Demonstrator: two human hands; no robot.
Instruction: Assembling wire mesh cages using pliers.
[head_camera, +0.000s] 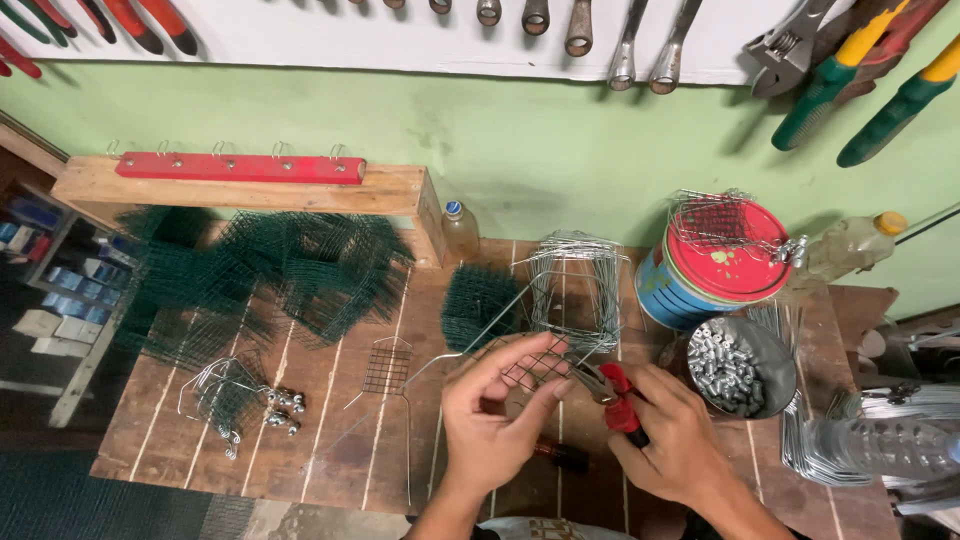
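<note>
1. A head-worn camera looked down on a wooden counter (330, 450) set against a green wall, with the person's two bare hands working at its near middle.
2. The left hand (495, 420) was curled around a small square of wire mesh (530, 368), thumb and fingers pinching its edges and tilting it up off the counter.
3. The right hand (675, 440) was wrapped around the red handles of a pair of pliers (605, 385), whose metal nose touched the right edge of the mesh square.
4. Judged from this, the step in hand was bending or crimping the wire at the mesh's edge; the next move seemed to call for a firm squeeze with the mesh held steady.
5. The mesh sat between both hands, just beyond the left fingertips and left of the right hand.
6. Just left of the hands lay a finished-looking mesh piece with long wire legs (387, 370).
7. Farther left were piles of dark green mesh (290, 270).
8. Right of the hands stood a metal tin of small silver parts (735, 368), with a red-lidded blue can (700, 270) behind it.
9. Bent bare wire frames (578, 285) stood just beyond the hands.
</note>
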